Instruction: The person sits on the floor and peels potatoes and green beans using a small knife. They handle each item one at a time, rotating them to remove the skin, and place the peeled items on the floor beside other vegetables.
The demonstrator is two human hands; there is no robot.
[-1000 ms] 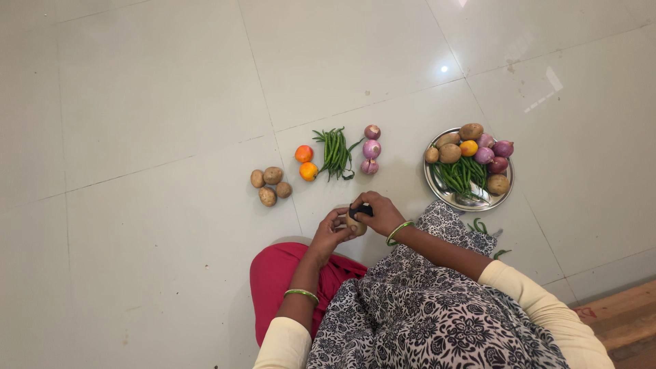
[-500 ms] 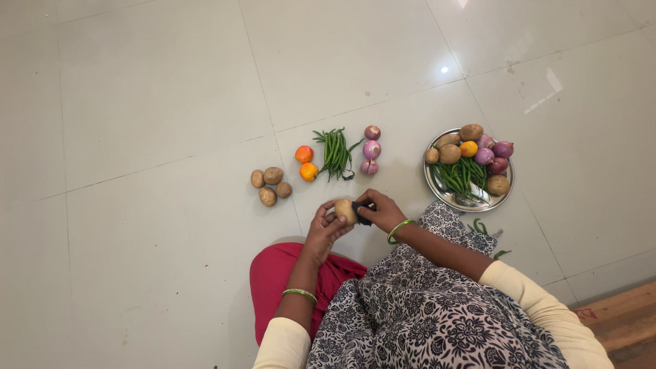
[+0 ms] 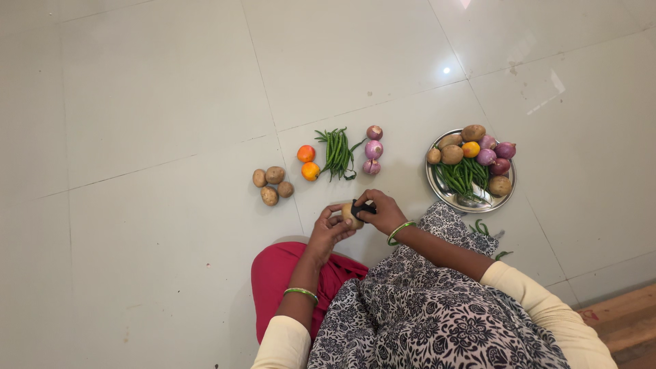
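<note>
My left hand (image 3: 329,229) holds a brown potato (image 3: 350,216) just above the tiled floor. Against that potato my right hand (image 3: 383,212) presses a small black peeler (image 3: 361,208). Both wrists wear green bangles. On the floor ahead lie several loose potatoes (image 3: 271,185), two orange tomatoes (image 3: 307,162), a bunch of green beans (image 3: 335,153) and three purple onions (image 3: 372,149).
A round steel plate (image 3: 501,200) at the right holds potatoes, onions, an orange tomato and green beans. A few beans (image 3: 482,228) lie beside my patterned dress. A wooden edge (image 3: 625,320) shows at the bottom right. Pale floor tiles spread all around.
The potato has turned a little between my hands and the peeler has shifted over it. The vegetables on the floor and the plate have not moved.
</note>
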